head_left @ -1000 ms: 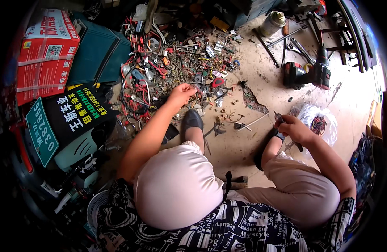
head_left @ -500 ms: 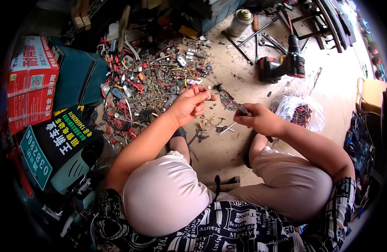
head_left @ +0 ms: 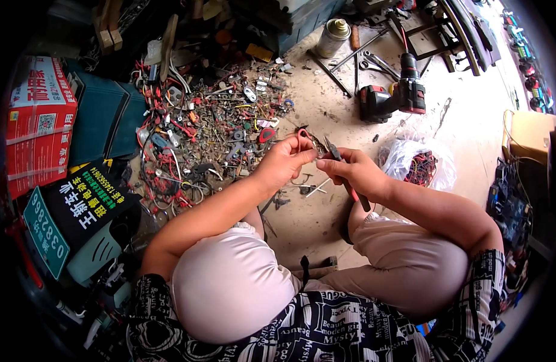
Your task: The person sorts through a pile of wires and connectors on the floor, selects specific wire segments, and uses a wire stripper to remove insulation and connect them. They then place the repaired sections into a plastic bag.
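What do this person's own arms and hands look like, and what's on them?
The left hand and right hand are ungloved, with both wrists bare. The forearms are uncovered too. Loose black sleeves, patterned with white lettering and shapes, end near the elbows.

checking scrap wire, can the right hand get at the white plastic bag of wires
Probably yes: the bag lies close by, the way looks free, but the right hand holds red-handled metal pliers.

Ahead of the bent left knee (head_left: 225, 271), the left hand (head_left: 285, 161) is pinched closed; farther right of that knee, the right hand (head_left: 355, 171) curls in a grip beside the left. The 2 bare forearms (head_left: 212, 202) slant inward.
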Demonstrator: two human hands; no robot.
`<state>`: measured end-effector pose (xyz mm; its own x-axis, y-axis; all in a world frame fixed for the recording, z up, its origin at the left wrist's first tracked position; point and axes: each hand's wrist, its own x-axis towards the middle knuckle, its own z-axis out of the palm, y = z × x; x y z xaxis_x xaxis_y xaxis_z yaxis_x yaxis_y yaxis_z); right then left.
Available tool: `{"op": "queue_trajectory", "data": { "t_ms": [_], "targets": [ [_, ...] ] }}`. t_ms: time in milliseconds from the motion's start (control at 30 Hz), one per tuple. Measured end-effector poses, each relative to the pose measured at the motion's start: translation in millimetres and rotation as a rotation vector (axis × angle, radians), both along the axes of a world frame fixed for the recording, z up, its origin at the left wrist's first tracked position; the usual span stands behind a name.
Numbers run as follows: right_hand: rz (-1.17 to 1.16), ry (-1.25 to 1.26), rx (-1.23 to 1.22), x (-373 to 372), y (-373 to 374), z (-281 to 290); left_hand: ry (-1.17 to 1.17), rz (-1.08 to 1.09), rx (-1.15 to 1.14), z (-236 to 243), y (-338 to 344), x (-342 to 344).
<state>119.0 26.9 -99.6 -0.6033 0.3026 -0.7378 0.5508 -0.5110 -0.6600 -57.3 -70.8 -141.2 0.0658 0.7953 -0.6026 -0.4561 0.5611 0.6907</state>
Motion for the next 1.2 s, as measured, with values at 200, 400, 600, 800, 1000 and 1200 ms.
{"op": "queue_trajectory", "data": {
  "t_ms": [200,400,600,800,1000,1200],
  "targets": [
    [0.223,-0.126,0.324,11,-3,0,0.036,-0.165,-0.013,-35,-27,23],
    [0.395,0.275,0.586,26,-7,-10,0.006,-0.730,0.117,-7,-32,25],
    [0.542,0.042,0.432,26,1,11,-0.246,-0.588,0.051,-20,-29,26],
    [0.415,-0.078,0.432,47,42,48,0.441,-0.236,0.261,-98,-40,0],
    [0.271,-0.282,0.506,125,106,94,1.406,-0.230,0.276,-127,-50,-74],
    [0.151,-0.511,0.481,201,112,91,1.583,-0.485,0.271,-118,-53,-99]
  ]
}}
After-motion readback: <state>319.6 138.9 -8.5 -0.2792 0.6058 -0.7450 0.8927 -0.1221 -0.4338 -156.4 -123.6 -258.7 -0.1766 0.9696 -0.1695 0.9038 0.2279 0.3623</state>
